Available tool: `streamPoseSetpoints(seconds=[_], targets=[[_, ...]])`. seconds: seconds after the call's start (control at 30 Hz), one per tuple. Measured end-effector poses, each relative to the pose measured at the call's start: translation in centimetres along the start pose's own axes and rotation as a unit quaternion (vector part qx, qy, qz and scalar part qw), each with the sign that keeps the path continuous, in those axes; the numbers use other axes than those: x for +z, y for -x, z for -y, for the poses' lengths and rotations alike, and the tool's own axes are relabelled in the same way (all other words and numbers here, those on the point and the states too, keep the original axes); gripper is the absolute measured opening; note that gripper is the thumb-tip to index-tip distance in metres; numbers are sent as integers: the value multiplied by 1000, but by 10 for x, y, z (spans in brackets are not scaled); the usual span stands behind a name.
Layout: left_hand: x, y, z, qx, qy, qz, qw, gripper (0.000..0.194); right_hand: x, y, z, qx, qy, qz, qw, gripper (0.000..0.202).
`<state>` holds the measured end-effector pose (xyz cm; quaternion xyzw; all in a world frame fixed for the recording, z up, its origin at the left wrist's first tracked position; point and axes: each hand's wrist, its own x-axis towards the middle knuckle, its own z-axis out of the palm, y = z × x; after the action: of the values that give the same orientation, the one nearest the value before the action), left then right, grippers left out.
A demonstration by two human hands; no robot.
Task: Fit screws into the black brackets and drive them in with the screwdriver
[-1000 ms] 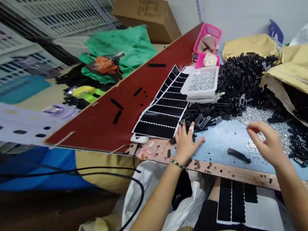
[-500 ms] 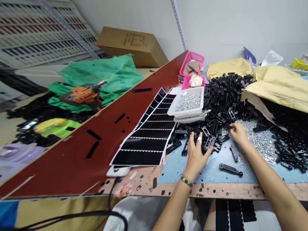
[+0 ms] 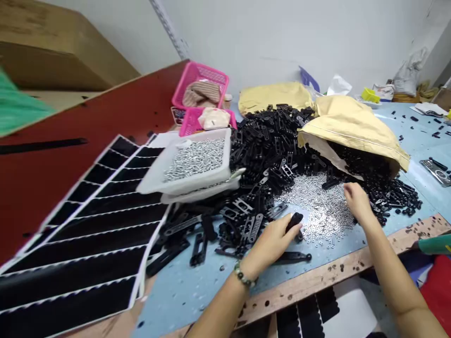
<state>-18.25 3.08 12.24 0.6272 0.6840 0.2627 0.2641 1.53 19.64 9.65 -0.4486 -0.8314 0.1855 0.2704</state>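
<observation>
My left hand [image 3: 268, 241], wearing a bead bracelet [image 3: 243, 276], is closed around a black plastic part [image 3: 295, 219] above the blue table surface. Just below it lies a long black piece with a ball-shaped end [image 3: 292, 257]. My right hand [image 3: 357, 202] has its fingers pinched at the mouth of a yellow sack [image 3: 355, 126], beside loose small black parts [image 3: 398, 202]. What those fingers hold, if anything, is hidden. Between the hands spreads a heap of silver screws and small metal rings [image 3: 320, 202]. Behind them rises a large pile of black slotted plastic parts [image 3: 271, 141].
A white tray of screws [image 3: 151, 180] stands stacked left of the pile, with pink baskets [image 3: 179, 94] behind. Sheets of black stickers [image 3: 102, 239] lie along a reddish-brown board [image 3: 134, 108]. A metal plate-like item [image 3: 435, 171] sits far right.
The view has swung right and closer. My left hand has gone from spread fingers over the black parts to gripping one. My right hand has shifted right, across the screws to the sack's mouth.
</observation>
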Motion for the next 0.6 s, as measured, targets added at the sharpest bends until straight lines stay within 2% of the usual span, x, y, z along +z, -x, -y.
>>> streamPoseSetpoints(seconds=[0.07,0.13,0.23,0.33,0.4,0.5,0.6], targets=[[5,-9,-2,0,50,52,997,25,-10,-14,-26,52,78,-16,995,19],[7,-19,0,-21,61,69,996,22,-13,-26,-41,61,99,-4,993,16],[0,-28,9,-83,23,7,996,19,-11,-35,-44,47,90,10,995,15],[-9,-25,14,-110,-23,-82,990,17,-7,-28,-31,12,43,26,999,24],[-11,-17,13,-99,-5,-110,989,17,-2,-14,-14,-22,-48,39,998,31],[-5,-5,8,-41,106,-69,991,29,4,10,17,-69,-227,52,970,33],[3,2,7,-15,197,-50,979,32,6,27,46,-85,-320,83,940,27]])
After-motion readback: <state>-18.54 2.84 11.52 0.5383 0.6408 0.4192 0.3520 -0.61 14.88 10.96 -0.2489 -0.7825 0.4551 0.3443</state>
